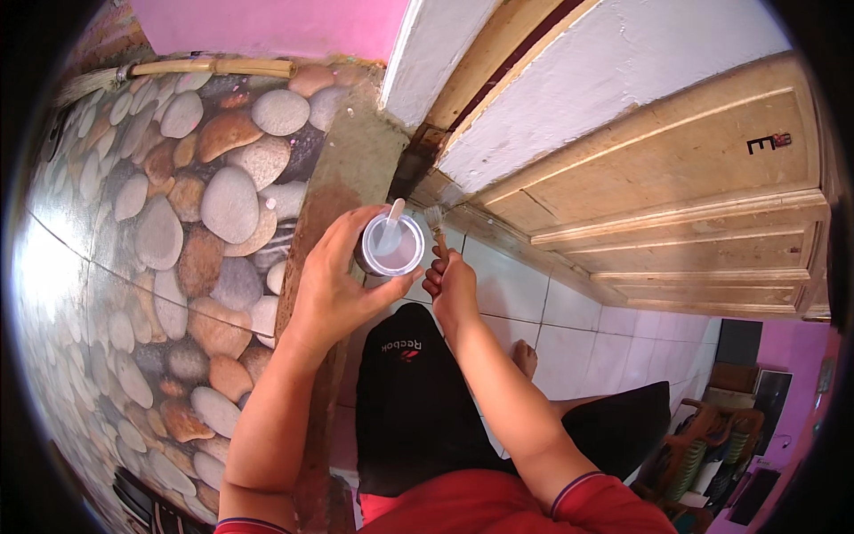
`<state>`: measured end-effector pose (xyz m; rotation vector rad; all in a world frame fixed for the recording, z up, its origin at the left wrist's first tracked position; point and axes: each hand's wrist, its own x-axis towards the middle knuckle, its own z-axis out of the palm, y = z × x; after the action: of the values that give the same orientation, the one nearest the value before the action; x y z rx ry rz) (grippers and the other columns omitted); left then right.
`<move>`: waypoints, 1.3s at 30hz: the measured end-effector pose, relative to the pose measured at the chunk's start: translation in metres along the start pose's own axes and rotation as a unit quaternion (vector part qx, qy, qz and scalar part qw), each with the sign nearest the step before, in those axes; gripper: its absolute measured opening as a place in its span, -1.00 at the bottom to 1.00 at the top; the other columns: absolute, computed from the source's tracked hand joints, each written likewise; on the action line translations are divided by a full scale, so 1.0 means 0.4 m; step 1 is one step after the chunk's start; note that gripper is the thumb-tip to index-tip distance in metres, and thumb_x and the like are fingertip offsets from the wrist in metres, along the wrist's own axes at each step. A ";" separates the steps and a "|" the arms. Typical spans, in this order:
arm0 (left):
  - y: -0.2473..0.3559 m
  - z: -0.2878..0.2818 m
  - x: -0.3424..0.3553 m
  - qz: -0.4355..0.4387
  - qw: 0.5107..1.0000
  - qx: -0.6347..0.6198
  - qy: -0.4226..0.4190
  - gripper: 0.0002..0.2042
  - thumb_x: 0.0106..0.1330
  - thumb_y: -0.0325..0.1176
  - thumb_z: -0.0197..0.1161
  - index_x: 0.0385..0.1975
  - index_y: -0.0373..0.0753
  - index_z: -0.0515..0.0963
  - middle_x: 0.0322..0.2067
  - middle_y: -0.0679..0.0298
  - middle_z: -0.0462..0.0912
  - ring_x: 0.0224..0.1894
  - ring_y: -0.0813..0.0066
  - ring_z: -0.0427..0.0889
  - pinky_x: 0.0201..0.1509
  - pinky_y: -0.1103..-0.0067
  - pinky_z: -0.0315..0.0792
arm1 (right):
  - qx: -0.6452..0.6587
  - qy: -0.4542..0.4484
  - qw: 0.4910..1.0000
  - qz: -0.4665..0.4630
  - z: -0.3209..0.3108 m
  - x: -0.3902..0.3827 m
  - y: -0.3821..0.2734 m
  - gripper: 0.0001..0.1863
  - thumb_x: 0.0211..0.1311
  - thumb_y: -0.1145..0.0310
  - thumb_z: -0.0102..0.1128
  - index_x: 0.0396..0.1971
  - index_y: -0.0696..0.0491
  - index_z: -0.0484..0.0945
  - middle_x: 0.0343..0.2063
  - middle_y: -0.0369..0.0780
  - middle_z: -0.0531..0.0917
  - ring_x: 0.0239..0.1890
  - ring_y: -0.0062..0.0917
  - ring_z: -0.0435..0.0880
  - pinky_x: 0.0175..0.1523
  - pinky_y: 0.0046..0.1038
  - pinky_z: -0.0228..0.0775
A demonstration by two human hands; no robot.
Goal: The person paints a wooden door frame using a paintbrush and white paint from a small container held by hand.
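My left hand (336, 271) is wrapped round a small plastic tub (407, 254) with a clear rim. A flat pale stick (396, 210) leans inside it and sticks out over the far edge; whitish contents show below the rim. Just right of the tub, my right hand (456, 289) grips a paintbrush (439, 233) by its wooden handle. The bristles point away from me, close to the base of the wooden door (658, 178). White coats the door's far part, while its near panels are bare wood. Whether the bristles touch the wood, I cannot tell.
A partly white door frame (427, 62) rises beyond the hands, beside a pink wall (267, 27). Left lies a pebble-patterned floor (205, 267) with a broom (213, 67). A concrete threshold (342, 160) divides it from white tiles (569, 303). Wooden chairs (703, 436) stand far right.
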<state>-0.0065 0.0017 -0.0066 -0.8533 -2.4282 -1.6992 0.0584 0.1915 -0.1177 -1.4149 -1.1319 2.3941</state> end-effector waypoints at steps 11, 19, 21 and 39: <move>0.014 -0.003 0.003 -0.030 0.999 -0.018 -0.009 -0.35 0.01 -0.34 0.64 0.14 -0.36 0.53 0.03 0.03 0.68 0.09 0.11 0.70 0.19 0.35 0.55 | 0.160 0.059 0.975 0.142 0.032 0.220 -0.033 -0.81 0.32 0.59 -0.30 -0.33 0.09 0.36 -0.62 -0.35 0.26 -0.71 -0.63 0.07 -0.62 -0.52 -0.11; 0.018 -0.003 0.006 -0.028 1.000 -0.006 -0.009 -0.35 0.01 -0.33 0.64 0.13 -0.36 0.53 0.02 0.03 0.68 0.09 0.09 0.69 0.19 0.34 0.55 | 0.179 -0.011 0.982 0.050 0.043 0.099 -0.031 -0.70 0.68 0.22 -0.19 -0.05 0.08 0.51 -0.59 -0.45 0.24 -0.63 -0.72 0.11 -0.56 -0.58 -0.06; 0.014 -0.004 0.005 -0.027 1.000 -0.009 -0.005 -0.35 0.01 -0.33 0.63 0.13 -0.36 0.53 0.02 0.03 0.68 0.09 0.09 0.70 0.19 0.34 0.55 | 0.180 -0.017 0.983 0.042 0.048 0.085 -0.032 -0.69 0.69 0.20 -0.20 -0.04 0.06 0.52 -0.59 -0.45 0.24 -0.63 -0.72 0.11 -0.55 -0.58 -0.06; 0.010 -0.003 0.005 -0.011 1.000 -0.002 -0.001 -0.28 -0.01 -0.26 0.67 0.17 -0.38 0.51 -0.01 0.05 0.69 0.04 0.23 0.71 0.17 0.39 0.54 | 0.151 -0.042 0.986 -0.061 0.087 -0.111 -0.116 -0.64 0.70 0.21 -0.20 0.13 0.14 0.49 -0.52 -0.42 0.25 -0.55 -0.71 0.12 -0.49 -0.59 -0.03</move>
<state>-0.0067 0.0025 -0.0020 -0.8318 -2.4443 -1.7120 0.0434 0.1852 -0.0463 -1.1238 -0.8005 2.4305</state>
